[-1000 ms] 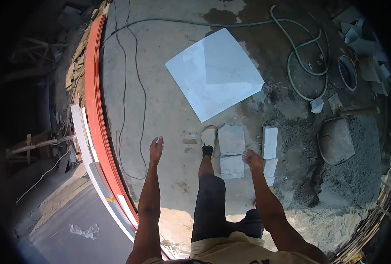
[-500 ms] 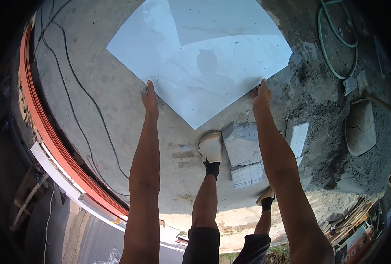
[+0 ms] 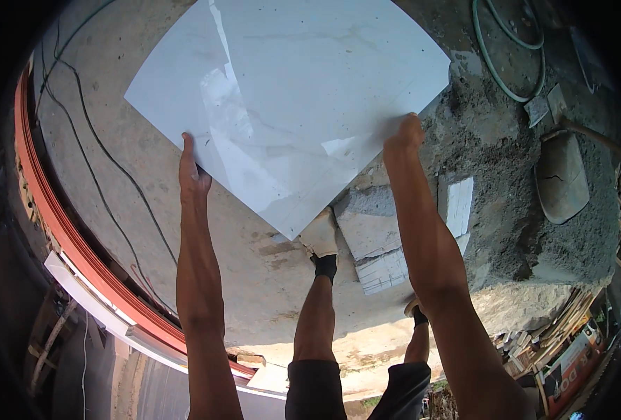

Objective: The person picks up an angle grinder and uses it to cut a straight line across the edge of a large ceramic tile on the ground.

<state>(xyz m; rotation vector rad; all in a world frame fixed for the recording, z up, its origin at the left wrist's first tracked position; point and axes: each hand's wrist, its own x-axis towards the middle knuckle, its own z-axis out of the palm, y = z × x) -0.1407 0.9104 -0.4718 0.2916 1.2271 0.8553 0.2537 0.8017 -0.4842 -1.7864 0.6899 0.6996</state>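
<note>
A large glossy white tile (image 3: pixel 289 105) with faint grey veining fills the top middle, one corner pointing toward me above my shoe. My left hand (image 3: pixel 195 168) is closed on its lower left edge, with the thumb along the edge and the other fingers hidden beneath. On the lower right edge, my right hand (image 3: pixel 403 133) grips the tile too, its fingertips mostly out of sight. Bright patches reflect off the surface. The near corner overlaps the toe of my light-coloured shoe (image 3: pixel 321 236) in the view.
Grey broken slabs (image 3: pixel 373 231) lie beside my shoe. To the right, wet mortar (image 3: pixel 496 168) spreads around a hoe (image 3: pixel 562 178), with a coiled green hose (image 3: pixel 496 70) beyond. Dark cables (image 3: pixel 100 143) cross the concrete at left, near a reddish curved-looking frame (image 3: pixel 65 217).
The tile and both hands have come nearer to me, and its near corner now covers part of the shoe. Reflections on the tile have shifted. Both hands keep their grip.
</note>
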